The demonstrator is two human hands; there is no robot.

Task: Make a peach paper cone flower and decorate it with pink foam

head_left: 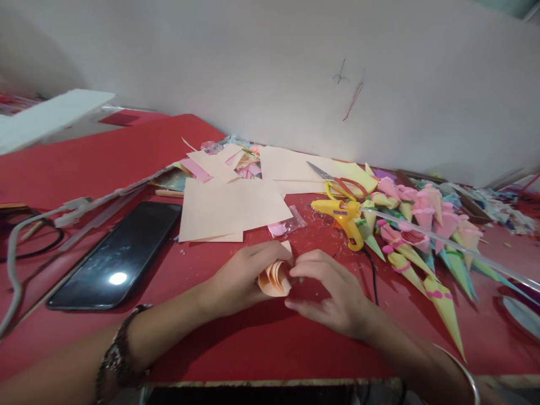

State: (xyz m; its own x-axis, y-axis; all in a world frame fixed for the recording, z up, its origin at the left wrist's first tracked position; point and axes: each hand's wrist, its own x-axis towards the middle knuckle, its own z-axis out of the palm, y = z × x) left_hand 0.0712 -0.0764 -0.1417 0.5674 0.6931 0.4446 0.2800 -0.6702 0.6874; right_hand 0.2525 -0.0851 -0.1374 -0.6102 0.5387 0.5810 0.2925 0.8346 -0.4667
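A peach-coloured rolled paper (273, 281) with several curled layers sits in my left hand (242, 275), whose fingers wrap round it from the left. My right hand (333, 292) is at the paper's right edge, thumb and forefinger apart and curved toward it; whether a fingertip touches the paper is hard to make out. Just beyond my hands lie cream paper sheets (228, 205). Right of them a yellow hot glue gun (343, 216) rests on the red table, with a clear glue stick (447, 242) sticking out of its back.
Scissors (337, 183) with orange and yellow handles lie behind the glue gun. Several finished paper cones (422, 225) are piled at the right. A black phone (122, 253) lies at the left, near a white cable (17, 253). A small plastic bag (295, 220) lies mid-table.
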